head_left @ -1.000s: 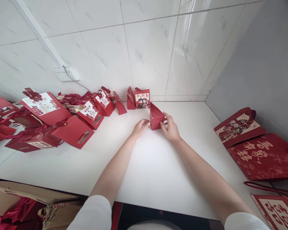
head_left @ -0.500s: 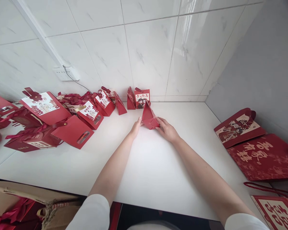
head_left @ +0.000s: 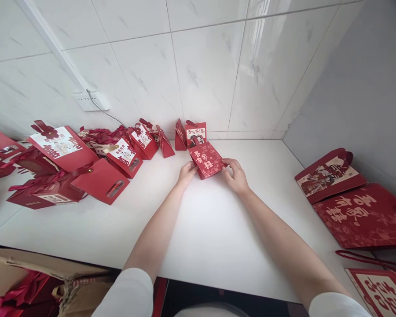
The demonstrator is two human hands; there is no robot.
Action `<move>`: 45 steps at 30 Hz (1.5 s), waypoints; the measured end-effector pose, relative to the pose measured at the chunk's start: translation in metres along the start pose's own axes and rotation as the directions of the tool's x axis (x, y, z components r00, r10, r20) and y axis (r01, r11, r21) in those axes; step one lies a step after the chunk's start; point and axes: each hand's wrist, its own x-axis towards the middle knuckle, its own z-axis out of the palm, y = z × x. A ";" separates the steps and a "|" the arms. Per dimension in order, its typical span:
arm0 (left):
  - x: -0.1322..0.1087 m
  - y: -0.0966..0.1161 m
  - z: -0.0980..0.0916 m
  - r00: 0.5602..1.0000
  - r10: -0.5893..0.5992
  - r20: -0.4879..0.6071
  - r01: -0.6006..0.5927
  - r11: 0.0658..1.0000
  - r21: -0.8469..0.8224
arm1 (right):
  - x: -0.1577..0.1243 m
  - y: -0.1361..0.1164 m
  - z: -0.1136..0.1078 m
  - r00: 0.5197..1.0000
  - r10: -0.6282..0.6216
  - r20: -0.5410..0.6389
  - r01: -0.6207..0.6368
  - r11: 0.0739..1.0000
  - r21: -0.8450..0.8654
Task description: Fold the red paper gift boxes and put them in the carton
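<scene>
Because the small red gift box (head_left: 206, 160) sits just in front of the picture-fronted box (head_left: 196, 130) by the far wall, a careless push toward the far side could knock that one askew. Its neighbour on the left, the narrow box (head_left: 180, 135), might then be nudged too, since the two stand close together. Pressing too hard from both sides would probably crease the gift box, which looks like thin card, and letting go on one side alone could let it swivel or tip.

The hands are apart, one on each side of it: the left hand (head_left: 187, 174) has its fingers at the left edge, the right hand (head_left: 236, 175) at the right edge. Whether either truly pinches the card, I cannot tell.

The gift box is at the far middle of the worktop (head_left: 201, 237), set slightly askew, its front sloping back. That face is bright red, with large cream characters and a paler pattern scattered toward the near edge. Whether its far top touches the picture-fronted box is unclear.
</scene>
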 end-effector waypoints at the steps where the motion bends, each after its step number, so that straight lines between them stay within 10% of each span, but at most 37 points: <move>1: 0.001 -0.001 0.000 1.000 0.006 0.004 -0.006 1.000 0.010 | 0.000 -0.001 0.000 1.000 0.007 -0.005 -0.007 1.000 0.004; 12: -0.004 0.003 0.002 0.988 -0.037 0.152 0.017 0.991 0.133 | 0.003 0.013 0.002 0.946 0.282 0.163 -0.291 0.956 0.036; 24: -0.006 0.002 0.006 0.998 0.029 -0.058 -0.017 0.978 0.207 | 0.001 0.010 0.000 0.969 0.100 0.228 -0.153 0.961 0.231; 31: -0.017 0.019 0.006 0.987 0.017 0.161 -0.043 0.987 0.158 | 0.002 0.015 0.004 0.972 0.138 0.191 -0.177 0.963 0.205; 45: -0.016 0.019 0.010 0.998 0.003 0.055 -0.023 0.932 0.361 | 0.002 0.017 0.004 0.961 0.185 0.204 -0.222 0.959 0.175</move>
